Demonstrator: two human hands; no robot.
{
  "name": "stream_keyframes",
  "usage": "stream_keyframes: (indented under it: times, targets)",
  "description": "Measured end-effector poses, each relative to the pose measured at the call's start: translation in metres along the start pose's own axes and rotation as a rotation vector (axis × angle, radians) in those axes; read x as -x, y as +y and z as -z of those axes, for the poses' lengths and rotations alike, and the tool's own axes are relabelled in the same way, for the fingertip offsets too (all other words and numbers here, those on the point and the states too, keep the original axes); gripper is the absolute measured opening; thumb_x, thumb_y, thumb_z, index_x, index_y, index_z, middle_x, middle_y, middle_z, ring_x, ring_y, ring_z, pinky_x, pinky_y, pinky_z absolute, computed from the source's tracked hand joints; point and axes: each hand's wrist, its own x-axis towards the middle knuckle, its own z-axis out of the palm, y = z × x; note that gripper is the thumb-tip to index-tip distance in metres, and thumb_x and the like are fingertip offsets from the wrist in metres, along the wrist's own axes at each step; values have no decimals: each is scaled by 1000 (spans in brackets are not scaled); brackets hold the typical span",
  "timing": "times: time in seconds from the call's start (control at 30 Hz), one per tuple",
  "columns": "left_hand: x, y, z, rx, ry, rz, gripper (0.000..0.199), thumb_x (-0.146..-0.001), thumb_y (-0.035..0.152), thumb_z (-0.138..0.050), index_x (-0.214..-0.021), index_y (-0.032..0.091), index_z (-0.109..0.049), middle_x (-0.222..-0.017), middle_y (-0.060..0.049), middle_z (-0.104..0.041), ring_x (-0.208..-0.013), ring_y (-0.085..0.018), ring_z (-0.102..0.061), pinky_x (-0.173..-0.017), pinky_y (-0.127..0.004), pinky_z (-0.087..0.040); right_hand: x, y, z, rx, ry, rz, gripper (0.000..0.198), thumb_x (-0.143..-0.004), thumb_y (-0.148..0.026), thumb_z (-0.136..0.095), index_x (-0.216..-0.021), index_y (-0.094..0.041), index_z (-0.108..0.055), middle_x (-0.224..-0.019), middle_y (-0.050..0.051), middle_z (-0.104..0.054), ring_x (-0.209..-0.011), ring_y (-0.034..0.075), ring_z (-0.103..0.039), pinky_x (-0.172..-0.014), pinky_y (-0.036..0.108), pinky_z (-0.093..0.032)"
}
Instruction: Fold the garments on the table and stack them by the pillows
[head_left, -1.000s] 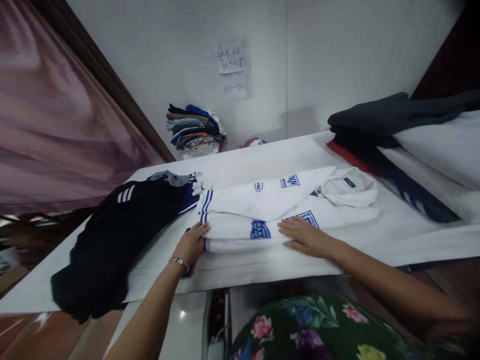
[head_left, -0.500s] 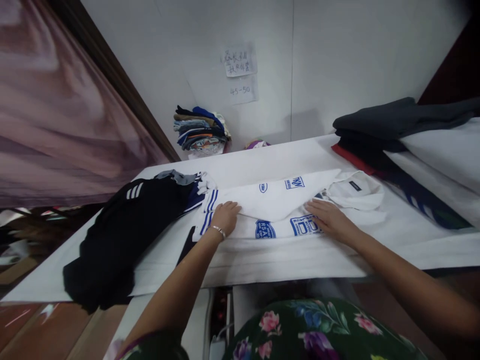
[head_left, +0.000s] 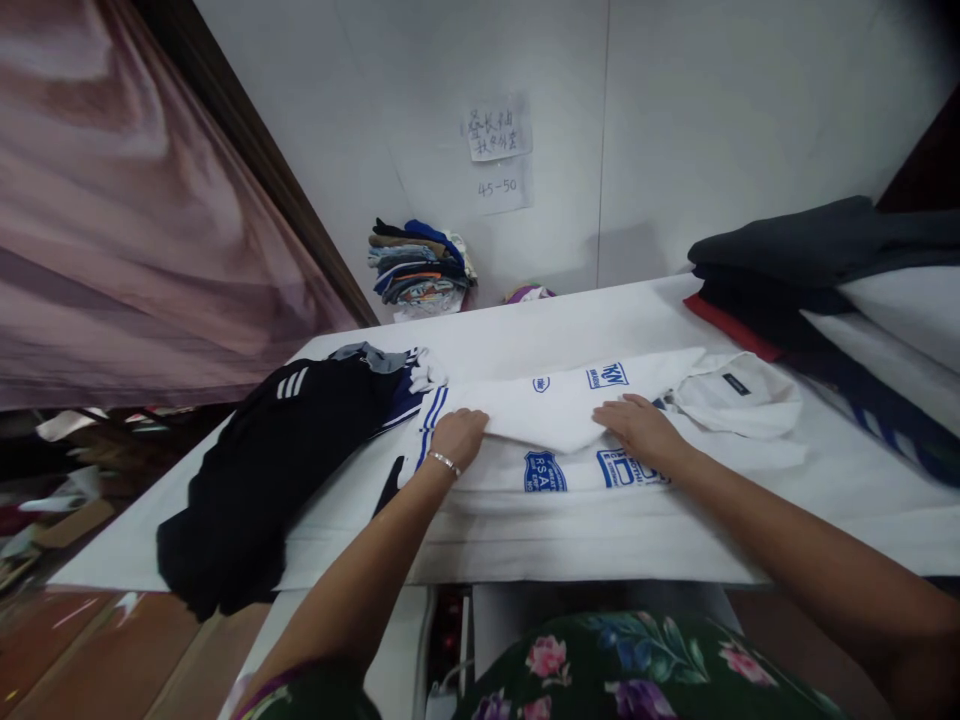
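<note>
A white collared shirt (head_left: 559, 425) with blue printed badges and blue stripes at a sleeve end lies partly folded across the table. Its collar (head_left: 739, 392), with a dark label inside, points to the right. On the striped end rests my left hand (head_left: 459, 440), fingers extended over the fabric near the folded flap's edge. My right hand (head_left: 643, 432) lies with outstretched fingers on the flap, short of the collar. Both palms face down, and the fingertips touch cloth. To the left, a black garment (head_left: 274, 450) with white stripes is heaped beside the shirt.
White cloth covers the table (head_left: 525, 545). A pile of dark and light clothes (head_left: 817, 255) sits at the right. Behind the table stands a stack of folded clothes (head_left: 420, 265) by the wall with paper notes (head_left: 500, 130). A pink curtain (head_left: 127, 230) hangs at left.
My right hand has slid left along the shirt, from the lower badge onto the folded flap. My left hand stays by the striped end. The whole view has shifted slightly.
</note>
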Motion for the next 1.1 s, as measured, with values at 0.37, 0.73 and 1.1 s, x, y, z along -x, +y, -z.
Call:
stream_keyframes:
  times: [0.37,0.73,1.1]
  targets:
    - [-4,-9,8,344,-49,92,50,-83,29,-52,-132,22,-52,-134,-4,-56,-118,-20,-54,-101,-29,-40,-5,-1,14,-256,14,-93,40,-84,-24,-46,-120,-26,-63,-128,5,-60,-124,25,-49,-104,50,-39]
    - [-39,-33,-38,139,-118,347,64,-90,58,-29,-142,22,-38,-155,-11,-20,-143,-32,-14,-108,-59,-21,-31,83,-13,145,-149,-579,56,-90,-56,-34,-129,-18,-48,-142,14,-45,-133,32,-36,-104,58,-29]
    - [-51,-46,-32,152,-107,329,60,-91,59,-28,-137,23,-43,-150,-9,-35,-140,-32,-22,-108,-62,-18,-14,89,-28,135,-106,-598,59,-91,-55,-32,-136,-18,-43,-145,12,-42,-135,31,-32,-108,55,-25]
